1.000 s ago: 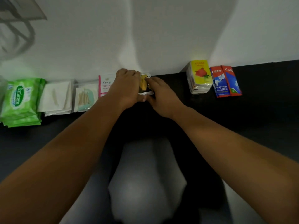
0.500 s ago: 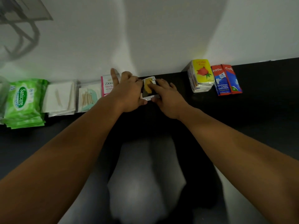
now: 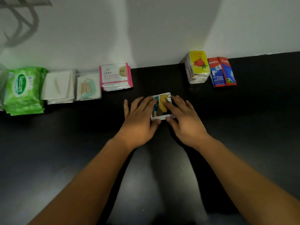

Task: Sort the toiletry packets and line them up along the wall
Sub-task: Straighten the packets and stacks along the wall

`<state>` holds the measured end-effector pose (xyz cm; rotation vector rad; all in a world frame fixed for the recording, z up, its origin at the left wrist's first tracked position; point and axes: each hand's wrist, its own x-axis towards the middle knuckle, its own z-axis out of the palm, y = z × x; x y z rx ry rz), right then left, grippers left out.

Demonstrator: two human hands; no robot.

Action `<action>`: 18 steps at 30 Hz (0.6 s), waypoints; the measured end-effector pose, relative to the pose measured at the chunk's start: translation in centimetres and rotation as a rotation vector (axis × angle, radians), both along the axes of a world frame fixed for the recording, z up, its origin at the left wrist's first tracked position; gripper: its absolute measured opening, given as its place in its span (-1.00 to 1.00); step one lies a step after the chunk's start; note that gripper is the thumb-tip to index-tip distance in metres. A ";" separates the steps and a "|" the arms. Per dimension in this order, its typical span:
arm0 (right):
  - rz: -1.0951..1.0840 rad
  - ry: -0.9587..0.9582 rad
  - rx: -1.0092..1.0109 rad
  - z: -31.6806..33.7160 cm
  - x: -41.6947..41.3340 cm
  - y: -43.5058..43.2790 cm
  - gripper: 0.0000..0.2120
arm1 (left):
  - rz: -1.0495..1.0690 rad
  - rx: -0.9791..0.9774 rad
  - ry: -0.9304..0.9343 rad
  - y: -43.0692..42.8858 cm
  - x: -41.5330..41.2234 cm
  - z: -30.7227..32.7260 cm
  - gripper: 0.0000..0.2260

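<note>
A small stack of sachets (image 3: 162, 106) with yellow and teal print lies on the black counter (image 3: 243, 120), a little way out from the wall. My left hand (image 3: 139, 122) lies flat against its left side, fingers straight, thumb at the near edge. My right hand (image 3: 184, 120) rests its straight fingers on top from the right, thumb also at the near edge. Along the wall stand green Sanicare wipes (image 3: 22, 90), white packets (image 3: 58, 86), a cotton swab packet (image 3: 88, 86) and pink Dove sachets (image 3: 115, 75). Further right are yellow rose tissue packs (image 3: 198, 65) and red-blue Colgate sachets (image 3: 222, 72).
The white wall (image 3: 154, 30) runs along the counter's far edge. A gap of bare counter separates the Dove sachets from the yellow tissue packs. My light-coloured lap shows below the counter's near edge.
Both hands have drawn the yellow-teal sachets back from the wall toward me. The Dove sachets, earlier partly covered by my left hand, now show in full.
</note>
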<state>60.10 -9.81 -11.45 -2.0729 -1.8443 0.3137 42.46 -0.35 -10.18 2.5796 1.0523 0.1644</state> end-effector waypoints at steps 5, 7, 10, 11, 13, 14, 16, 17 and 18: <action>-0.011 0.018 0.019 -0.1 0.1 -2.4 -0.47 | -0.017 0.076 -0.111 -2.4 0.0 -1.0 -0.39; -0.035 0.052 0.016 0.0 0.0 -2.8 -0.45 | 0.027 0.066 -0.136 -3.0 -0.3 -1.0 -0.37; -0.114 0.144 0.075 0.2 -0.6 -3.7 -0.47 | 0.148 0.065 -0.189 -4.5 -1.1 -1.2 -0.43; -0.143 0.173 0.118 0.2 -0.8 -4.0 -0.51 | 0.183 0.067 -0.211 -5.0 -1.3 -1.3 -0.46; -0.182 0.189 0.196 0.0 -1.1 -4.6 -0.59 | 0.224 0.089 -0.254 -5.7 -1.4 -1.8 -0.54; -0.191 0.177 0.220 -0.2 -1.1 -4.6 -0.62 | 0.233 0.110 -0.266 -5.9 -1.3 -2.0 -0.57; -0.188 0.142 0.235 -0.5 -1.1 -4.4 -0.66 | 0.246 0.159 -0.286 -5.7 -0.8 -2.3 -0.62; -0.181 0.126 0.231 -0.6 -1.1 -4.1 -0.67 | 0.246 0.179 -0.297 -5.4 -0.4 -2.4 -0.64; -0.172 0.113 0.225 -0.7 -1.0 -3.9 -0.67 | 0.242 0.191 -0.306 -5.1 0.1 -2.5 -0.66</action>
